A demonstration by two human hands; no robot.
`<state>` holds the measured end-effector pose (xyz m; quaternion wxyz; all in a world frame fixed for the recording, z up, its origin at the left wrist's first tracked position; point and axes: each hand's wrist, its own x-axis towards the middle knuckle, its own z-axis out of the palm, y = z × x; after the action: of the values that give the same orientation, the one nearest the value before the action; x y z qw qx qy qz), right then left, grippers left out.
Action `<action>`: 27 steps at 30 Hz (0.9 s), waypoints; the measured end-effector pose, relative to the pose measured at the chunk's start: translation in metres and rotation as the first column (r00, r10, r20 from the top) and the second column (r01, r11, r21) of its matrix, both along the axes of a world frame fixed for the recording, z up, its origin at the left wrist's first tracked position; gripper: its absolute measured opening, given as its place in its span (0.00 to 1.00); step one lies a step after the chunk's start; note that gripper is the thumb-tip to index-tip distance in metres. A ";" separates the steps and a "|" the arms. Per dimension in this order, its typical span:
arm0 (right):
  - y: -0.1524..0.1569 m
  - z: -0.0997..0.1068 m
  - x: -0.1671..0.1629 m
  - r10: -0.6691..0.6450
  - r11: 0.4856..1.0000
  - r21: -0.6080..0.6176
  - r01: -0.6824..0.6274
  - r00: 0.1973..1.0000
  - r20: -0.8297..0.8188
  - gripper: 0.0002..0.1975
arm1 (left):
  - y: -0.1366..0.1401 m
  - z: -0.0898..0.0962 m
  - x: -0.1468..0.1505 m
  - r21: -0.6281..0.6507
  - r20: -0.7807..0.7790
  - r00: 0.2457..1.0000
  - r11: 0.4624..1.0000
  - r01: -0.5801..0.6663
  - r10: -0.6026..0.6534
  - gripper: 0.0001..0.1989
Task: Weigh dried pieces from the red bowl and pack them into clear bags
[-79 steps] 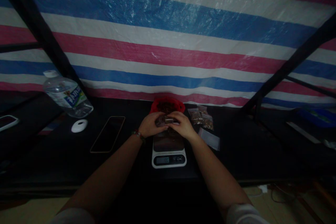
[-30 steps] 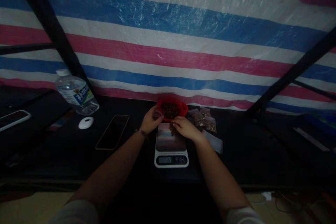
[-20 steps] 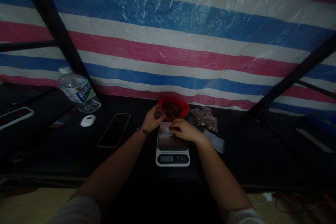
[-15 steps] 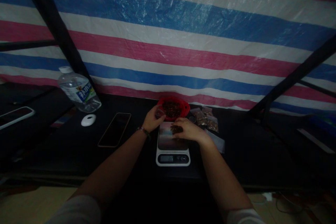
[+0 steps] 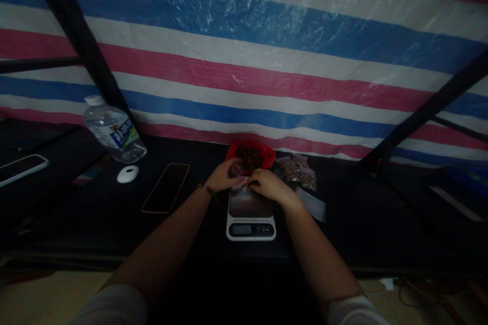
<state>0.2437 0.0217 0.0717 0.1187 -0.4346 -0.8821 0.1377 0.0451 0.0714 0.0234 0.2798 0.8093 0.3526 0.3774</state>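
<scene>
My left hand [image 5: 224,175] is closed around a small clear plastic container [image 5: 236,168] beside the red bowl [image 5: 270,158], which holds dried brown bits [image 5: 249,156]. My right hand [image 5: 269,184] has its fingertips pinched together close to the left fingers, over the back edge of the white digital scale [image 5: 250,222]. What lies in the pinch is too small and dark to make out. The front part of the metal weighing plate [image 5: 251,205] shows bare, and the scale's display is lit but blurred.
Several small zip bags of brown bits [image 5: 299,170] and a flat clear bag [image 5: 312,204] lie on the right. At left are a phone [image 5: 166,188], a white mouse [image 5: 128,174] and a water bottle [image 5: 116,132]. A striped plastic sheet [image 5: 244,76] hangs behind.
My right hand has moved back and left, from a clump of brown bits over the scale to beside my left fingers. The clump no longer shows there, and the display reading has changed.
</scene>
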 end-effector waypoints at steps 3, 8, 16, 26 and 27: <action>0.002 0.003 0.002 -0.012 0.999 0.031 0.015 0.997 -0.074 0.08 | -0.001 0.001 -0.001 -0.003 -0.021 0.999 1.000 0.024 -0.024 0.29; 0.013 0.017 -0.003 -0.032 0.994 0.097 0.053 0.977 -0.210 0.08 | -0.003 0.004 -0.001 0.019 -0.032 0.998 0.999 0.050 -0.049 0.29; 0.030 0.018 -0.036 0.019 0.996 0.085 -0.004 0.984 -0.174 0.11 | -0.003 0.005 -0.001 0.044 0.017 0.998 0.997 0.056 -0.057 0.22; 0.022 0.018 -0.034 0.023 0.993 0.112 0.022 0.921 -0.389 0.12 | 0.001 0.000 0.000 0.015 0.050 0.999 1.000 0.004 -0.005 0.20; 0.020 0.022 -0.028 -0.012 0.994 0.097 0.053 0.925 -0.379 0.13 | 0.001 -0.001 -0.001 0.008 0.046 0.999 1.000 -0.013 0.013 0.21</action>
<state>0.2158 0.0413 0.0934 0.3115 -0.4076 -0.8413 0.1704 0.0446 0.0727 0.0229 0.2820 0.7994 0.3497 0.3990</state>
